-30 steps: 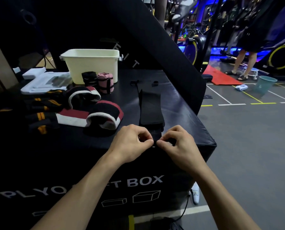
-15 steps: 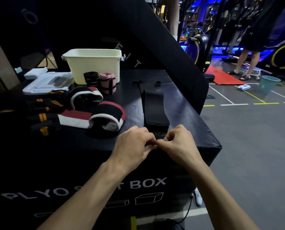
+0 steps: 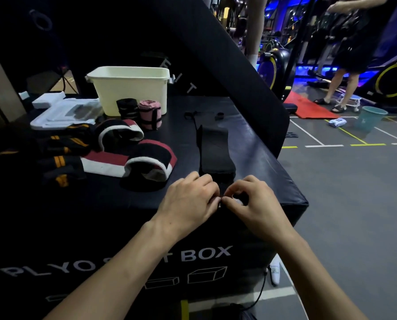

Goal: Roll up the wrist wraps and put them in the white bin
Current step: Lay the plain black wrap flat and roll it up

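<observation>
A black wrist wrap [image 3: 215, 148] lies stretched flat on the black plyo box [image 3: 257, 158], running away from me. My left hand [image 3: 190, 199] and my right hand [image 3: 255, 199] meet at its near end, and both pinch that end with curled fingers. The white bin [image 3: 130, 88] stands at the back of the box. A rolled black wrap [image 3: 127, 108] and a rolled pink wrap [image 3: 149, 113] stand upright in front of the bin. Unrolled red, white and black wraps [image 3: 133, 158] and black wraps with orange stripes [image 3: 59, 151] lie at the left.
A white plastic tray [image 3: 61, 112] sits left of the bin. A slanted black pad [image 3: 234, 58] rises behind the box on the right. On the gym floor beyond are a red mat [image 3: 308, 107], a teal bucket [image 3: 369, 117] and a standing person's legs [image 3: 338, 88].
Both hands stayed at the near end of the black wrap and drew closer until their fingertips touch. The wrap's near end has bunched a little under the fingers.
</observation>
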{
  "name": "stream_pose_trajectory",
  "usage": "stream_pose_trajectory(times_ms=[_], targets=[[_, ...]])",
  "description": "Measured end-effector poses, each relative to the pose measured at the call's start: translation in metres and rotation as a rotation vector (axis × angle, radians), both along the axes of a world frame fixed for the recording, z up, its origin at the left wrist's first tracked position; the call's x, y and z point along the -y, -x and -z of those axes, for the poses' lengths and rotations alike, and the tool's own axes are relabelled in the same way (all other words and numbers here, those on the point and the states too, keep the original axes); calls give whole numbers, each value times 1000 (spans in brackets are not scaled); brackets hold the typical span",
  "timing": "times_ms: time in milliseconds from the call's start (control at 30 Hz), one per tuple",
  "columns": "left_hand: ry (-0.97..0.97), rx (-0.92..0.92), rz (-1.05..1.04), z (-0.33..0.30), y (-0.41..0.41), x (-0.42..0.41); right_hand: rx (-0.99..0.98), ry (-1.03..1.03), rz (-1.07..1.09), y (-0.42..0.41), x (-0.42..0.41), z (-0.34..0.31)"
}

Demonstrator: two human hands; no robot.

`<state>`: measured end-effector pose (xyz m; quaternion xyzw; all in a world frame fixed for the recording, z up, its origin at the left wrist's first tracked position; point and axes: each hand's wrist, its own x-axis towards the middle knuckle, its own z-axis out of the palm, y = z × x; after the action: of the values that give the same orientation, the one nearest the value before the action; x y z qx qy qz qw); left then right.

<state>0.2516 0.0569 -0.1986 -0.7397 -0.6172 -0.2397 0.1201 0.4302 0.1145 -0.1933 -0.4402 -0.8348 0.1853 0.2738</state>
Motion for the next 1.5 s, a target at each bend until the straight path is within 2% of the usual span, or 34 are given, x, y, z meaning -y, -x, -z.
stream_pose_trajectory(times_ms=[167,400,533,733,867,1067,1167,1233,1333,1500], targets=[[141,85,-41,-4,-3,-2,29,-101,6,4,-1,2],[378,318,-232,-23,-13,-10,143,85,89,11,-7,-12],[375,426,-281,-28,-13,-8,118,160,139,19,-15,-13],[255,376,-275,-26,-15,-1,137,207,150,21,-21,-15],[179,217,-155,-20,-7,7,122,215,147,20,-20,-18],[111,33,-103,-15,-7,6,85,83,148,17,-15,-19],[72,-31,-90,-10,-7,4,1,1,108,11,-11,-10],[54,-43,-86,-7,-6,2,-42,-47,31,4,-8,-4],[47,-35,-110,-4,-6,-1,-5,-117,-22,-3,-8,3],[214,65,-153,-11,-12,-2,56,-157,26,2,-4,-1]])
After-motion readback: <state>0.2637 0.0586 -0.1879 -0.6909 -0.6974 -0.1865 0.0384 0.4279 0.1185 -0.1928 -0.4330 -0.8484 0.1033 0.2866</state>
